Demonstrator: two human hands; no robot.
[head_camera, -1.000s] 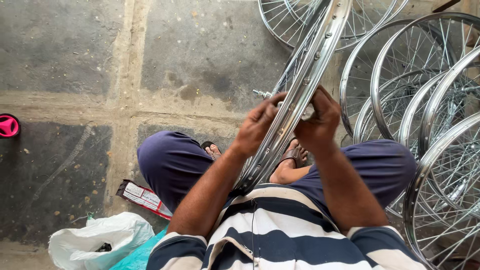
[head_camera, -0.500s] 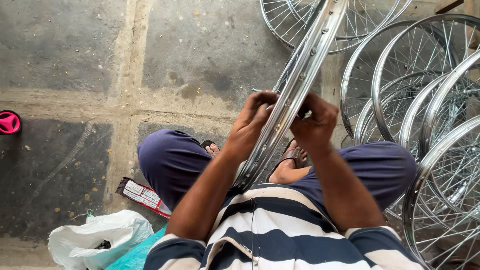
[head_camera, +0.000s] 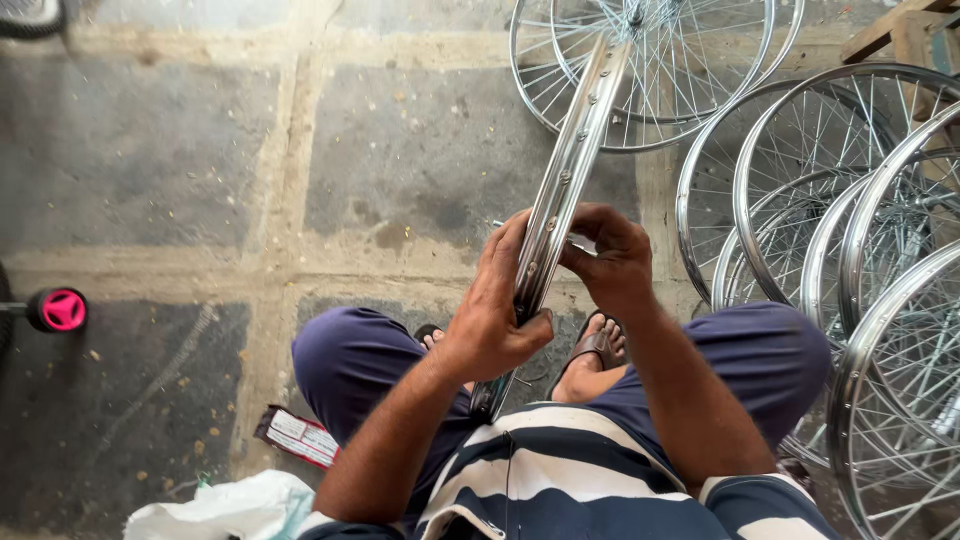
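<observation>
While seated above a stone-slab floor (head_camera: 150, 150), the person holds one bicycle wheel rim (head_camera: 562, 190) edge-on between the knees, its far end rising toward the top of the view and its near end running down to the lap.

Left hand (head_camera: 497, 315): closed around the rim from the left side, thumb pressed against the near edge, fingers wrapped over the metal.

Right hand (head_camera: 610, 258): curled against the right side of the rim, fingertips pinched together at the rim's edge; whether a small part or tool sits in the pinch cannot be told.

Rim: bright metal, with a row of small holes along its channel; held just above the feet.

Clothing: dark blue trousers (head_camera: 350, 370), striped blue-and-white shirt (head_camera: 560, 470), brown sandal (head_camera: 590, 345) on the foot seen between the knees.

Surroundings, right: a stack of spoked wheels (head_camera: 840, 230) leaning together, well filled with thin wire spokes; one more spoked wheel (head_camera: 680, 70) lies flat beyond the held rim.

Surroundings, left: a small pink wheel (head_camera: 62, 310) at the frame's edge; a white plastic bag (head_camera: 220, 510) and a flat printed packet (head_camera: 297, 437) beside the left thigh.
</observation>
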